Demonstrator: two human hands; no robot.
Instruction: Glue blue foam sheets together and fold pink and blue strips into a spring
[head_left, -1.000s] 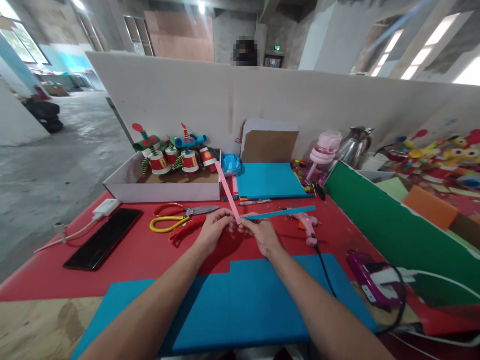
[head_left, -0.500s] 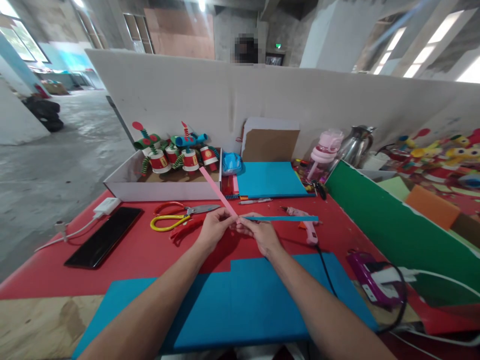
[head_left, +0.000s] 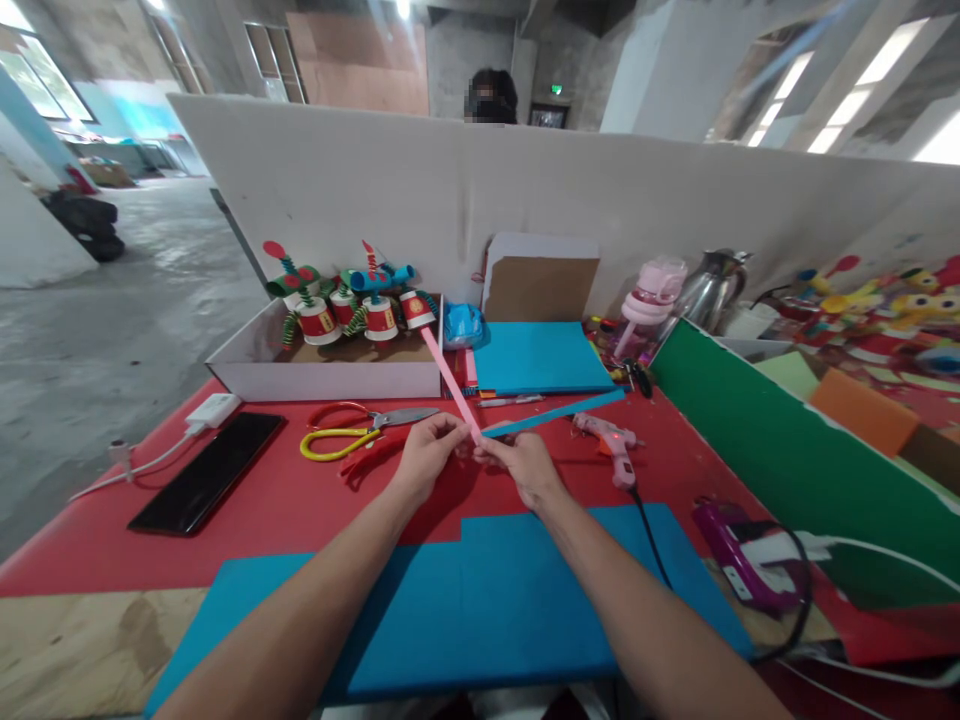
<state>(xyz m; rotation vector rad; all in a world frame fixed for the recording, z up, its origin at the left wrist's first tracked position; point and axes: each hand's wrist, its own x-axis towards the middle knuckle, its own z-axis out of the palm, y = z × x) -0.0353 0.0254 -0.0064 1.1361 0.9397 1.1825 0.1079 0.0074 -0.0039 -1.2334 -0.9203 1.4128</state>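
Observation:
A pink paper strip [head_left: 451, 383] and a blue paper strip [head_left: 559, 414] meet end to end between my fingertips, forming a V that opens away from me. My left hand [head_left: 433, 452] pinches near the join on the pink side. On the blue side, my right hand [head_left: 523, 462] has thumb and fingers closed at the same join. How the two ends overlap is hidden by my fingers. Close to my left hand lie yellow-and-red handled scissors [head_left: 367, 430] and a red-handled tool [head_left: 373, 457]. Right of my right hand rests a pink glue gun [head_left: 613, 446].
A white box [head_left: 322, 381] holds several paper-cup figures [head_left: 381, 318]. Blue sheets [head_left: 544, 358] lie behind my hands, and a blue board [head_left: 480, 610] in front. Left is a phone [head_left: 208, 475]; right are a purple power socket [head_left: 742, 560] and a green panel [head_left: 742, 450]. A person is beyond the partition.
The blue strip's free end has swung up and away, uncovering the glue gun. The pink strip has tilted more upright. Both hands stay at the join.

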